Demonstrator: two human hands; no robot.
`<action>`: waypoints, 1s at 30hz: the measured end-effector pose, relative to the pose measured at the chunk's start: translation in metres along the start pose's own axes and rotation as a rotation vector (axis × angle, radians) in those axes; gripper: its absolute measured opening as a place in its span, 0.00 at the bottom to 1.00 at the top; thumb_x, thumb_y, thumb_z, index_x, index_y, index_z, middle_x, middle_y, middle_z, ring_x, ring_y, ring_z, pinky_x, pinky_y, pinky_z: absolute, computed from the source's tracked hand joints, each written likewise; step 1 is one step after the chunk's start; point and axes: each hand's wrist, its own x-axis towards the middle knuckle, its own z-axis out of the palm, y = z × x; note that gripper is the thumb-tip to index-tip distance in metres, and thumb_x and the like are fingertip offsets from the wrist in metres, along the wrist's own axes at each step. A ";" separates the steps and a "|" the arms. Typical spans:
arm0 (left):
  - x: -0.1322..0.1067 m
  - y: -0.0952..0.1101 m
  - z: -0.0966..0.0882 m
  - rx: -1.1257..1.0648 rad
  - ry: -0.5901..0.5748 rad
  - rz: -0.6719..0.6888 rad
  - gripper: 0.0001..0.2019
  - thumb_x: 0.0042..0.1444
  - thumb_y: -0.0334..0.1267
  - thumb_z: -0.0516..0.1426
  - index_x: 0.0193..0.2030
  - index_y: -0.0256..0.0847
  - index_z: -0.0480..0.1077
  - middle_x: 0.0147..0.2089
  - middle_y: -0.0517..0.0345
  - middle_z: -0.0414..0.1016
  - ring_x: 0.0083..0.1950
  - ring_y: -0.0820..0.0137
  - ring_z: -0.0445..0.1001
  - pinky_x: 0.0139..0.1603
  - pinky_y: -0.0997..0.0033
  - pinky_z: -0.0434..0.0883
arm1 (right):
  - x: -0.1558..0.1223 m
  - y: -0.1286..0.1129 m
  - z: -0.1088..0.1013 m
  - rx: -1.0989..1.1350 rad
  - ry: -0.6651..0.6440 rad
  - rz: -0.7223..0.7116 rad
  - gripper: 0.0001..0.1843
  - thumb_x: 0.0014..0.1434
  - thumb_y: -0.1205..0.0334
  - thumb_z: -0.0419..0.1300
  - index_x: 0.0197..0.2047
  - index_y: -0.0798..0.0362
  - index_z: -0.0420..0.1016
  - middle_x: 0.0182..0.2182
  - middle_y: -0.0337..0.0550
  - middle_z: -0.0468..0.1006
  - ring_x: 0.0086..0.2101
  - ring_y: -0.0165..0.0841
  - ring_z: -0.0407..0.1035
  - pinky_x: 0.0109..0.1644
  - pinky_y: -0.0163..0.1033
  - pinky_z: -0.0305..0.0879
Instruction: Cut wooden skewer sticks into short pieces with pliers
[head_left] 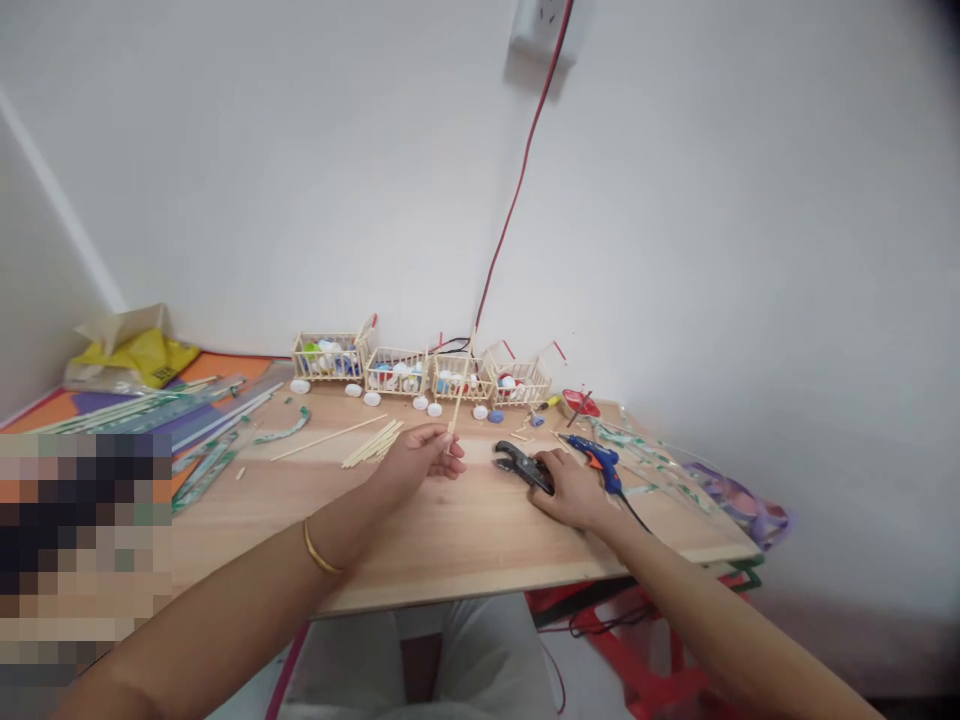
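Between the thumb and fingers of my left hand [429, 452] stands a thin wooden stick [460, 395], held nearly upright. My right hand [574, 487] rests on the table, its fingers over black-handled pruning shears [525, 466] whose blades point left. Just beyond that hand lies a blue glue gun [596, 452] with a dark cord. A bundle of short wooden sticks [371, 445] lies left of my left hand, with one longer stick [328, 438] beside it. Small stick-built carts [328, 360] with white wheels line the back, filled with coloured bits.
Plastic-wrapped stick packs [210, 465] and a yellow bag [146, 358] cover the left side. Behind the glue gun is a red dish [581, 403]; clear wrappers [660, 455] and a purple package [739, 505] lie right. A red cord [517, 185] hangs down the wall from a socket [546, 30].
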 end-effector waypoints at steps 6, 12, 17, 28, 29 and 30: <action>0.004 -0.001 -0.003 -0.062 0.003 -0.041 0.14 0.44 0.43 0.64 0.32 0.34 0.71 0.37 0.52 0.73 0.36 0.70 0.73 0.37 0.69 0.72 | 0.013 -0.028 -0.010 0.852 -0.049 0.010 0.16 0.54 0.59 0.49 0.45 0.53 0.66 0.35 0.43 0.73 0.34 0.34 0.68 0.40 0.41 0.64; 0.006 0.000 -0.005 -0.074 0.080 -0.012 0.16 0.40 0.44 0.66 0.30 0.34 0.73 0.26 0.61 0.67 0.26 0.79 0.65 0.30 0.76 0.67 | 0.031 -0.068 0.009 1.206 0.019 -0.071 0.18 0.53 0.51 0.55 0.45 0.52 0.63 0.32 0.42 0.70 0.30 0.32 0.66 0.35 0.40 0.65; 0.007 -0.005 -0.006 -0.095 0.099 -0.017 0.14 0.42 0.43 0.65 0.30 0.34 0.73 0.25 0.61 0.67 0.26 0.78 0.65 0.29 0.76 0.66 | 0.048 -0.089 0.034 0.896 0.198 -0.233 0.31 0.45 0.58 0.65 0.50 0.50 0.56 0.36 0.41 0.68 0.33 0.32 0.64 0.39 0.39 0.65; 0.006 -0.017 0.004 -0.036 0.107 -0.004 0.10 0.41 0.40 0.65 0.25 0.35 0.71 0.23 0.59 0.70 0.26 0.73 0.67 0.29 0.75 0.64 | 0.047 -0.106 0.035 0.689 0.363 -0.425 0.25 0.46 0.66 0.60 0.49 0.53 0.59 0.42 0.47 0.68 0.42 0.37 0.65 0.47 0.43 0.64; 0.005 -0.018 0.004 -0.034 0.112 -0.008 0.09 0.41 0.39 0.65 0.25 0.35 0.71 0.23 0.59 0.70 0.27 0.73 0.68 0.30 0.74 0.64 | 0.046 -0.105 0.034 0.665 0.369 -0.448 0.25 0.46 0.66 0.60 0.49 0.53 0.59 0.43 0.48 0.68 0.44 0.38 0.64 0.49 0.44 0.63; 0.005 -0.017 0.004 -0.033 0.118 -0.013 0.09 0.41 0.38 0.64 0.26 0.36 0.71 0.23 0.60 0.70 0.27 0.72 0.68 0.30 0.74 0.64 | 0.045 -0.104 0.034 0.647 0.368 -0.468 0.26 0.46 0.66 0.59 0.50 0.52 0.59 0.44 0.48 0.68 0.45 0.38 0.64 0.50 0.44 0.63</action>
